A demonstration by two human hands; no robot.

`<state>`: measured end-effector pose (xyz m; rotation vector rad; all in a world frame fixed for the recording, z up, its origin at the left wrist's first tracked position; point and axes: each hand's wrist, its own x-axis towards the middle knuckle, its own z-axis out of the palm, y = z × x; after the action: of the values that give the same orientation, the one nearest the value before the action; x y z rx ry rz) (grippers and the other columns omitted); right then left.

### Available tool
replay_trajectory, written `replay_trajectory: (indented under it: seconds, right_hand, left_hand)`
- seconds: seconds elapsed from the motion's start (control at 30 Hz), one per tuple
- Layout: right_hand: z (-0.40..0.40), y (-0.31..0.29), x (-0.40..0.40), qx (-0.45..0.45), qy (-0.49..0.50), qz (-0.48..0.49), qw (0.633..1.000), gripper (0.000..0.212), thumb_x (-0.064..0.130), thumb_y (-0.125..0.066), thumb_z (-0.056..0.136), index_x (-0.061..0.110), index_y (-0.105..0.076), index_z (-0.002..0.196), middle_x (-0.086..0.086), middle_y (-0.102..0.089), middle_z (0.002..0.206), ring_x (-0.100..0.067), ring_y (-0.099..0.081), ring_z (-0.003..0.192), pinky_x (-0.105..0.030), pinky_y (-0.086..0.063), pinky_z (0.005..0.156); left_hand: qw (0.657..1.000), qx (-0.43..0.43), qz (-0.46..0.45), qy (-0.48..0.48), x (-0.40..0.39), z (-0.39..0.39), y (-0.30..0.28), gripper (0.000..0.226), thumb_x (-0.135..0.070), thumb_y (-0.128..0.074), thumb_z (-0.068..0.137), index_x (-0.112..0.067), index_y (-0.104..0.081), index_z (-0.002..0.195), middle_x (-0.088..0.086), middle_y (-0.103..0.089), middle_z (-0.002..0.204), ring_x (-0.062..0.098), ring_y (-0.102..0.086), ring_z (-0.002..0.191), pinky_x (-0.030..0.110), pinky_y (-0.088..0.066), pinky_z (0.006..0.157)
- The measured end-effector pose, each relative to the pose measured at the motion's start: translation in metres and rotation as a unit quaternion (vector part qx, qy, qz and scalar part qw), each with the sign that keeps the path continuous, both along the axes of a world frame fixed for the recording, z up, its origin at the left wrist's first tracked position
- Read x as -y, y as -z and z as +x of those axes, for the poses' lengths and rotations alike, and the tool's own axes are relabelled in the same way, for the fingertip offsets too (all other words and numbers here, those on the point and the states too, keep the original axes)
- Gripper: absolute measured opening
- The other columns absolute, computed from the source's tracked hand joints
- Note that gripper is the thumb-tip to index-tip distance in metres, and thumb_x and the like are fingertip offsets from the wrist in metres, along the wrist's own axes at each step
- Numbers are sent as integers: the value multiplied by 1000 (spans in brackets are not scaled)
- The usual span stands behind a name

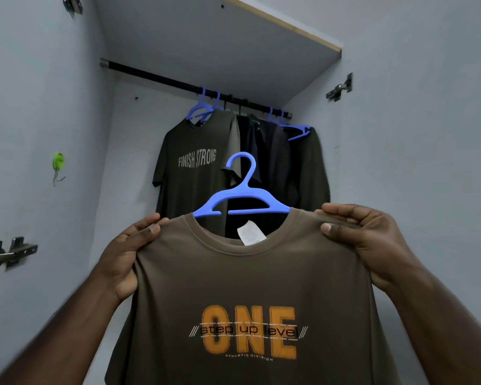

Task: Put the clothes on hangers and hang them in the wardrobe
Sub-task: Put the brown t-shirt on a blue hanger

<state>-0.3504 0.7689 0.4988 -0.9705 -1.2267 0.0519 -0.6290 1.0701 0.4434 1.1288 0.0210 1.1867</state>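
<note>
Up front, brown T-shirt (250, 287) printed orange "ONE", on blue hanger (242, 198), left hand (128, 254) and right hand (361, 237) grip pinching shoulders

The held brown T-shirt (250, 301) reads "ONE step up level ATHLETIC DIVISION"; the hanging dark T-shirt (195, 173) reads "FINISH STRONG".

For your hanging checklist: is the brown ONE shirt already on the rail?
No. Both hands, left and right, hold the shirt below the rail.

Above and beyond my hands I see a black wardrobe rail (161, 79) under a shelf (233, 43). On it hang blue hangers (203, 107) carrying a dark "FINISH STRONG" shirt (189, 173) and several more dark garments (283, 162) bunched to its right.
</note>
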Motion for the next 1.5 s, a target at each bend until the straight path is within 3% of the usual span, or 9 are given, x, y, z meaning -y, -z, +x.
replay_trajectory:
  seconds: [0.23,0.33,0.43,0.57,0.73,0.97,1.2,1.3,1.5]
  right_hand:
    - [9,-27,-77,9,6,25,1000,38,8,-83,65,16,-78,102,-7,-77,104,-21,-74,99,-24,-59,77]
    - [14,-38,-113,4,-8,41,999,35,2,-83,69,14,-78,101,-8,-77,102,-21,-75,97,-23,-58,75]
    - [20,-49,-148,1,-3,58,998,35,-1,-83,71,13,-77,102,-7,-78,100,-21,-75,96,-26,-60,78]
    - [27,-66,-193,4,9,84,996,36,-1,-83,73,14,-76,105,-4,-78,98,-19,-75,95,-30,-60,83]
    - [18,-98,-250,18,16,113,993,34,-4,-81,75,12,-75,105,0,-78,92,-12,-75,88,-23,-60,76]
    - [5,-147,-335,42,49,141,988,31,1,-82,75,21,-75,97,2,-77,94,-10,-74,90,-34,-61,86]
    - [-1,-183,-406,39,70,180,980,34,3,-81,75,16,-74,106,4,-76,97,-7,-73,92,-32,-60,87]
    - [-3,-199,-431,39,89,204,974,34,2,-81,76,16,-74,106,4,-75,98,-7,-72,93,-31,-60,88]
    - [0,-237,-471,36,138,245,959,30,4,-80,77,16,-74,104,6,-74,93,-5,-71,88,-29,-61,84]
  left_hand:
    - [997,-9,2,-81,-75,17,-25,48,-26,-79,72,-23,-71,120,7,-74,117,22,-71,105,32,-59,75]
    - [982,-31,26,-184,-105,26,-36,67,-37,-83,65,-24,-65,129,7,-68,127,24,-65,114,40,-56,91]
    - [932,-64,90,-344,-123,38,-45,75,-39,-79,81,-26,-47,147,4,-50,149,24,-52,131,45,-46,108]
    - [842,-79,187,-499,-131,66,-48,65,-37,-66,94,-27,-36,152,1,-40,157,24,-41,141,36,-40,103]
    - [901,-46,226,-367,-138,107,-62,60,-33,-61,96,-34,-37,151,-4,-39,158,10,-38,142,27,-38,101]
    - [923,-41,229,-307,-167,131,-105,57,-31,-59,99,-22,-39,153,-1,-47,153,11,-46,137,30,-40,112]
    - [921,-39,241,-303,-223,136,-150,55,-29,-58,100,-17,-42,151,2,-48,152,10,-46,136,6,-43,83]
    - [914,-47,262,-306,-249,137,-174,56,-32,-58,100,-18,-41,151,3,-49,151,10,-47,134,8,-42,83]
    - [901,-51,297,-312,-283,145,-204,58,-35,-58,100,-17,-40,152,0,-48,152,13,-50,135,29,-41,111]
